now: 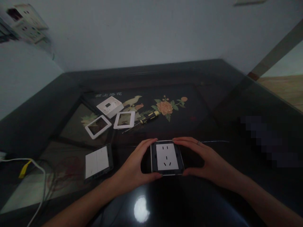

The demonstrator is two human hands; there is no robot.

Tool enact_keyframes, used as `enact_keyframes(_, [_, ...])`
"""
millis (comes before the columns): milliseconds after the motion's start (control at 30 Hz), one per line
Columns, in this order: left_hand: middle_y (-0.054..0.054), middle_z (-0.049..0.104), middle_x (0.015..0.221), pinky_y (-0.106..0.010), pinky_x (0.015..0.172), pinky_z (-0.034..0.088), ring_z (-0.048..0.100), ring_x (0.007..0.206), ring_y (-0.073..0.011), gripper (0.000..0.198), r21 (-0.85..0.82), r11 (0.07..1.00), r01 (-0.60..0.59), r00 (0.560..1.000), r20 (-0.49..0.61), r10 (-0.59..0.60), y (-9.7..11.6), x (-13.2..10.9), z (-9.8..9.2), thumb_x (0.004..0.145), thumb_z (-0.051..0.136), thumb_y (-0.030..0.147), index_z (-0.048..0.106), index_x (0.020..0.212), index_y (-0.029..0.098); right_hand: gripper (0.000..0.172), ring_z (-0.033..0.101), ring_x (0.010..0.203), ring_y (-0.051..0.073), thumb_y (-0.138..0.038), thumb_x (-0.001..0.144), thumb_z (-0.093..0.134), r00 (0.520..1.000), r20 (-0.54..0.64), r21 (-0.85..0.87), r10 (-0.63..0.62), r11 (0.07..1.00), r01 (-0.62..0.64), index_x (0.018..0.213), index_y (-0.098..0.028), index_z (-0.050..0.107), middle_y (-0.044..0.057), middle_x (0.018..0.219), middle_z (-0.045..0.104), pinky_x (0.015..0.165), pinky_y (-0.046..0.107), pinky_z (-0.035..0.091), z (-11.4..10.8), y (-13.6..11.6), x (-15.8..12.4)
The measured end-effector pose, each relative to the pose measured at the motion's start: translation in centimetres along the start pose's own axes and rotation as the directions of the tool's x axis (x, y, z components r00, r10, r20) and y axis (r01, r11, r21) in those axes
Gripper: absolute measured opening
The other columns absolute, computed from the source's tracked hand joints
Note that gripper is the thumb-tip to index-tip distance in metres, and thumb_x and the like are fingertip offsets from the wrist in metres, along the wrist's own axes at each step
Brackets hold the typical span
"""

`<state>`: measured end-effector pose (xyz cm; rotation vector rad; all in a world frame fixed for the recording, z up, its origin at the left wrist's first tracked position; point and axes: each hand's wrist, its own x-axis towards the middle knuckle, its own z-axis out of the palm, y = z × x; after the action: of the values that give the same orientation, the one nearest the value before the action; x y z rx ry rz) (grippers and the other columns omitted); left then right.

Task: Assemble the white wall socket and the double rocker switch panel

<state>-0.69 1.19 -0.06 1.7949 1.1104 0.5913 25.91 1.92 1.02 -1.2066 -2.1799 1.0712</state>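
A wall socket [167,164] with a white five-hole face and a dark surround lies face up in front of me, between both hands. My left hand [139,167] grips its left side, thumb at the near edge and fingers at the far edge. On the other side, my right hand [204,157] holds it the same way, with a ring on one finger. Left of my left hand rests a switch [97,162] with white rocker panels and a dark frame. Farther back are two white cover frames [94,136] and a white mounting box [110,107].
A screwdriver [149,117] with a black and yellow handle lies beyond my hands on the glossy dark table [213,104]. At the left runs a white cable [44,179] with a yellow tag [24,169]. Wall sockets [30,30] are mounted at the upper left.
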Motion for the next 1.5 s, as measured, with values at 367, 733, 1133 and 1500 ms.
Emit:
enact_keyframes(367, [-0.011,0.044,0.142,-0.058,0.111,0.033,0.041,0.133,-0.0347,0.082,0.011,1.000,-0.028,1.000,-0.010,0.028,-0.2,0.1,0.0,0.069,0.079,0.023,0.038,0.139,0.029,0.065,0.052,0.129,0.028,-0.035,0.075,0.077,1.000,-0.011,-0.009,-0.008,1.000,0.008,0.134,-0.030,0.050,0.009,0.139,0.055,0.107,0.054,0.042,0.2,0.2,-0.1])
enact_keyframes(733, [-0.011,0.038,0.149,-0.055,0.115,0.028,0.036,0.139,-0.0326,0.094,-0.057,0.998,-0.004,0.997,0.074,0.008,0.0,0.1,-0.6,0.065,0.085,0.023,0.033,0.143,0.028,0.063,0.050,0.130,0.028,-0.034,0.076,0.075,1.000,-0.004,-0.013,-0.004,1.000,0.004,0.134,-0.030,0.050,0.009,0.141,0.053,0.107,0.053,0.042,0.1,0.1,-0.2])
enact_keyframes(1133, [-0.013,0.036,0.152,-0.056,0.117,0.025,0.034,0.140,-0.0343,0.098,-0.040,0.999,-0.009,0.997,0.082,0.012,-0.2,0.1,-0.7,0.064,0.086,0.029,0.031,0.146,0.027,0.066,0.048,0.132,0.029,-0.046,0.075,0.076,0.999,0.046,-0.056,0.017,0.998,-0.014,0.134,-0.031,0.051,0.009,0.143,0.049,0.109,0.052,0.040,0.1,0.4,-0.2])
enact_keyframes(1500, [-0.008,0.056,0.122,-0.041,0.103,0.044,0.053,0.117,-0.0227,0.027,0.202,0.945,-0.259,0.936,-0.188,0.297,-0.3,-0.2,-0.7,0.093,0.050,0.017,0.055,0.119,0.023,0.025,0.063,0.112,0.026,-0.038,0.093,0.054,0.970,-0.240,-0.110,-0.037,0.994,0.010,0.112,-0.027,0.065,0.008,0.119,0.067,0.096,0.047,0.052,-0.6,1.8,0.6])
